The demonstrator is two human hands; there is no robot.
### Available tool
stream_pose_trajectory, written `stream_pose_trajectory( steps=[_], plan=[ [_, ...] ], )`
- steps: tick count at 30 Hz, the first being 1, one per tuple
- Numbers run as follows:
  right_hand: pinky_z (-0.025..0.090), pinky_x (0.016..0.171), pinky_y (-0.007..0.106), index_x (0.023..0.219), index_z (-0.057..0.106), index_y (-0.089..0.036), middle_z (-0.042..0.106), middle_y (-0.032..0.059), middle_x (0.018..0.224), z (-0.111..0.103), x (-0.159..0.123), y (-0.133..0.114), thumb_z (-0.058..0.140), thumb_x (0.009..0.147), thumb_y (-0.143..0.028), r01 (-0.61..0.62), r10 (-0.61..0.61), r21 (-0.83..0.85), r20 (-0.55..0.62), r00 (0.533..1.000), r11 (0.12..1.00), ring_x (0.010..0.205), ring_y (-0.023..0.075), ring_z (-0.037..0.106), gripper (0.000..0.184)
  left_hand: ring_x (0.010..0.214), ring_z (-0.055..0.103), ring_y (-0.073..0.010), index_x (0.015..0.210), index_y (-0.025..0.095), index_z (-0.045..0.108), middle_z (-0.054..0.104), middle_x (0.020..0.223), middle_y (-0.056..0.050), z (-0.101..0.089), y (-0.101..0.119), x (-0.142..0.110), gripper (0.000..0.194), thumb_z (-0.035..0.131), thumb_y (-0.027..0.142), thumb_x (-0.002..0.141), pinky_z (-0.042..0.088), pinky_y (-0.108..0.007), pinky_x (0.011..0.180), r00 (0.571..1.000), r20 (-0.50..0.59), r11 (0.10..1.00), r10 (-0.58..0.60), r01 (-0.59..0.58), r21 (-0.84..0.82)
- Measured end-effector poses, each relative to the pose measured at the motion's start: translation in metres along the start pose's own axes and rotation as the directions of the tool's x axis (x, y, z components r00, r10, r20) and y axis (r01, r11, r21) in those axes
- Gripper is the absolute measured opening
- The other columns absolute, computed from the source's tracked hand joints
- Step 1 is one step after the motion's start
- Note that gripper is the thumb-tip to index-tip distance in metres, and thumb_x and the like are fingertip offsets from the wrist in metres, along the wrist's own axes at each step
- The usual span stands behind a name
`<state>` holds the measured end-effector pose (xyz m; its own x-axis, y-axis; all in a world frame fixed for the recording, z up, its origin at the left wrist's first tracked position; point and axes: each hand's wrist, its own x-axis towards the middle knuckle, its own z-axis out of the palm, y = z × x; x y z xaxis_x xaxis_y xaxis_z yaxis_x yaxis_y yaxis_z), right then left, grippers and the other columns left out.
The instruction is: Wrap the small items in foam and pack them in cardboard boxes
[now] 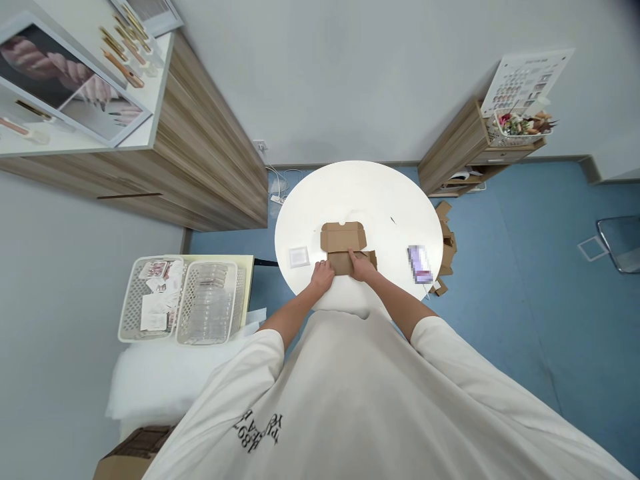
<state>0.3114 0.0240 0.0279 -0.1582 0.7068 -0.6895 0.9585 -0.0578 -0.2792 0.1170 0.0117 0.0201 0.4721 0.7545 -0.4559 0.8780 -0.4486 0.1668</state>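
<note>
A flat brown cardboard box blank lies near the front of a round white table, its lid flap standing open toward the far side. My left hand grips the box's near left corner with curled fingers. My right hand presses on the near front panel, fingers closed over the cardboard edge. A small clear packet lies on the table just left of the box.
A purple-white packet lies at the table's right. Several folded cardboard boxes are stacked on the blue floor by the table's right edge. Two white baskets of packets stand at my left. Wooden cabinets flank the wall.
</note>
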Motion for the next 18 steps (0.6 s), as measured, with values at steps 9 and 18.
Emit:
stream_pose_trajectory(
  steps=[9,18],
  plan=[
    [0.048,0.091,0.037,0.164,-0.01,-0.02,0.051,0.0197,0.147,0.003,0.003,0.004,0.069,0.088,-0.031,0.015,-0.015,0.02,-0.024,1.0,1.0,0.123,0.0334,0.056,0.111,0.12,0.05,-0.0339,0.145,0.017,0.043,0.033,0.158,-0.02,-0.008,-0.007,0.002,0.059,0.062,0.025,0.09,0.042,-0.043,0.092,0.995,-0.097,0.999,0.0,0.004,0.046],
    [0.043,0.1,0.04,0.164,-0.004,-0.018,0.047,0.0197,0.151,0.015,-0.002,0.01,0.066,0.088,-0.031,0.084,-0.081,0.025,-0.124,0.989,0.996,0.127,0.034,0.052,0.104,0.116,0.059,-0.0328,0.158,0.019,0.02,0.035,0.156,-0.021,-0.014,-0.013,0.014,0.089,0.07,0.023,0.085,0.045,-0.041,0.091,0.999,-0.016,0.999,0.036,-0.036,0.011]
  ],
)
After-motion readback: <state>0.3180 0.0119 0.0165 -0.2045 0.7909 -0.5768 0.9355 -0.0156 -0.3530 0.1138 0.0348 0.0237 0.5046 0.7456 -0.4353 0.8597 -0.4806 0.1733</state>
